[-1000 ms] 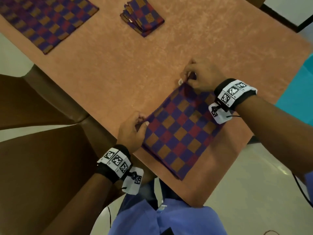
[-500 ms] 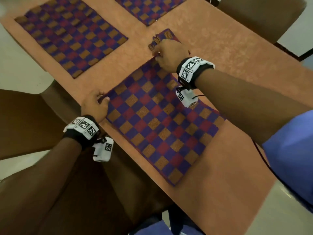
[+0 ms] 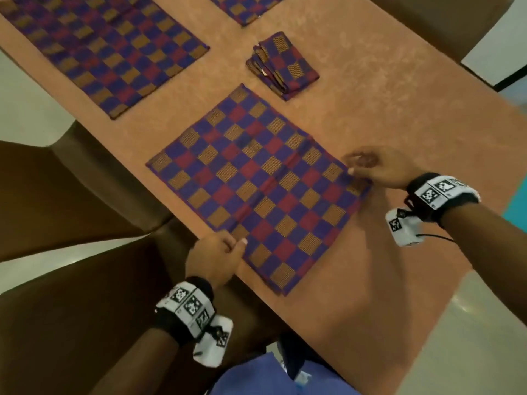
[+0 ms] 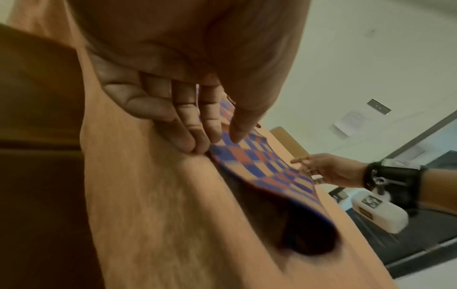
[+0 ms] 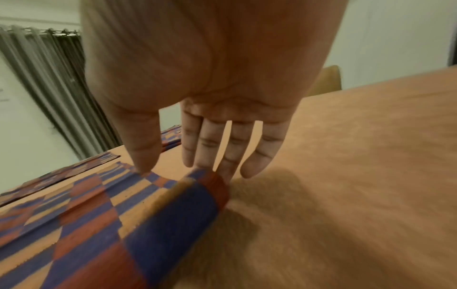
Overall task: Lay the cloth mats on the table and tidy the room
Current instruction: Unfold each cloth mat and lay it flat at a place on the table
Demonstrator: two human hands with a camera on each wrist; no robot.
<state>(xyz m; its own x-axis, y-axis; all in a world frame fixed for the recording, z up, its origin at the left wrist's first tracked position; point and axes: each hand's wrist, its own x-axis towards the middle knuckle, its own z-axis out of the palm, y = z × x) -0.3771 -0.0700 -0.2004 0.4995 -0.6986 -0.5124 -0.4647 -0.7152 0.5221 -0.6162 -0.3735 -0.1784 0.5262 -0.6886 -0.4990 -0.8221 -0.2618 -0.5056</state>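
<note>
Checkered cloth mat [image 3: 256,189] lies spread on the orange table [image 3: 399,115], its near corner close to the table's front edge and its far corner pointing at the folded stack of mats [image 3: 282,65] just beyond it. Left hand [image 3: 214,256] pinches the mat's left near edge between thumb and curled fingers; in the left wrist view that edge is lifted off the table, with a dark hollow under it. Right hand [image 3: 379,166] is at the mat's right corner with fingers fairly straight and spread, thumb tip pressing on the cloth and fingertips [image 5: 225,172] at the raised corner; whether it truly grips is hard to tell.

The step looks like the final settling of this mat. To do it well, I would draw both held edges gently apart to take out the slack, lower them together so no air pocket remains, then stroke along the centre crease toward the mat's edges.

Left of this mat lies another spread mat [image 3: 108,49], and a third [image 3: 245,7] beyond the stack. Brown chairs [image 3: 71,195] stand left of the mat.
</note>
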